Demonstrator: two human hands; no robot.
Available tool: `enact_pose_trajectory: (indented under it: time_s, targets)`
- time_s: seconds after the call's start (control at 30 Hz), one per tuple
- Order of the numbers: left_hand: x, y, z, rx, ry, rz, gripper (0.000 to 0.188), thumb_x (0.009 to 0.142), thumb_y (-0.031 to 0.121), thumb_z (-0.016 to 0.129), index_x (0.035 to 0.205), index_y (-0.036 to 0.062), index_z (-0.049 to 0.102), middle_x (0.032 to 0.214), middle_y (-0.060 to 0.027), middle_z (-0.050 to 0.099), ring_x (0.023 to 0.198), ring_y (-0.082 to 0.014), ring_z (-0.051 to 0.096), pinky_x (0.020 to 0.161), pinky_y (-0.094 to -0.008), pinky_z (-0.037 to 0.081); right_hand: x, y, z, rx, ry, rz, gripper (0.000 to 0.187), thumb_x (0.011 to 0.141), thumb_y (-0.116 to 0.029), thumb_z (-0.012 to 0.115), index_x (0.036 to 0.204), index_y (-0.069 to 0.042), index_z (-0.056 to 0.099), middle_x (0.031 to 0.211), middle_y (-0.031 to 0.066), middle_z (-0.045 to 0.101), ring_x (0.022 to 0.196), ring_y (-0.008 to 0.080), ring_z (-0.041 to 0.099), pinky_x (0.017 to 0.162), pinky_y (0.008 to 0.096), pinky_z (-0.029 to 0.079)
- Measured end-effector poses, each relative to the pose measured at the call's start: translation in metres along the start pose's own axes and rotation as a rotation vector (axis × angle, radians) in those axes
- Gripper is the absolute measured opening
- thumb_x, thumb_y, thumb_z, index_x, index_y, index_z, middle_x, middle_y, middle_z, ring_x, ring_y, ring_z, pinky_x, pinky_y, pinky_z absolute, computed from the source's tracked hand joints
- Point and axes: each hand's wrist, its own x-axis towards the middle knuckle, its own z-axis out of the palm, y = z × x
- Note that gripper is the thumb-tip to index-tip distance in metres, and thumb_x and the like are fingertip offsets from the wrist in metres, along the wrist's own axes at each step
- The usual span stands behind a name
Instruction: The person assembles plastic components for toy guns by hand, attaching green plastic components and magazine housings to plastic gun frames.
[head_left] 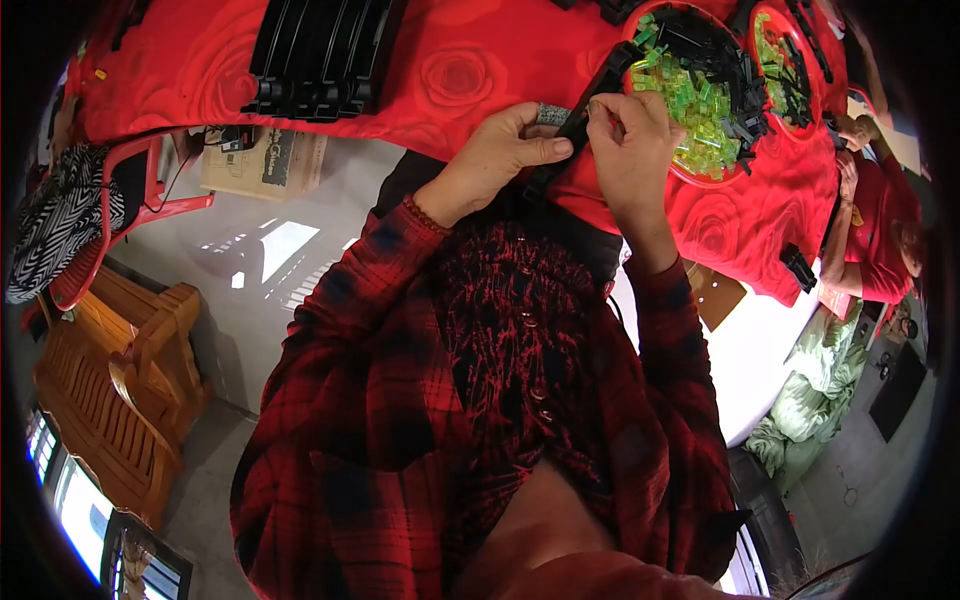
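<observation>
Noted black strip (573,129) held in left grip (492,162) across edge of table (425,95), near bowl (712,184), with narrow pinch of right grip (636,150) alongside, cannot tell whether holding anything; could twist or drop from slackened left hold under off-centre pressure.

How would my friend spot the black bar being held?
Find the red tablecloth. At its near edge, the left hand holds a slanting black bar beside the right hand. Unlike the black bars lying together farther left, this one's held.
</observation>
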Motion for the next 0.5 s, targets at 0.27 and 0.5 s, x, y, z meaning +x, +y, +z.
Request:
enact_pose_trajectory:
  time_s: [0.27,0.5]
  targets:
    - [0.0016,-0.0024,-0.0035,0.033,-0.036,-0.006,0.031,0.093,0.009,0.067,0.121,0.0017,0.059,0.113,-0.0037,0.065,0.102,-0.0099,0.06,0.092,-0.025,0.048,-0.0031,0.0019,0.0017,0.062,0.025,0.028,0.011,0.078,-0.011,0.071,0.089,-0.013,0.07,0.087,0.003,0.06,0.085,0.021,0.058,0.084,0.0385,0.033]
    - [0.0005,-0.002,-0.002,-0.036,-0.007,-0.024,0.031,0.09,0.008,0.071,0.118,0.0009,0.061,0.107,-0.0035,0.065,0.097,-0.0102,0.061,0.088,-0.0241,0.049,-0.0026,-0.0003,0.0009,-0.089,0.024,-0.12,0.01,0.08,-0.013,0.071,0.089,-0.013,0.068,0.088,0.0024,0.06,0.091,0.0215,0.057,0.087,0.0403,0.033]
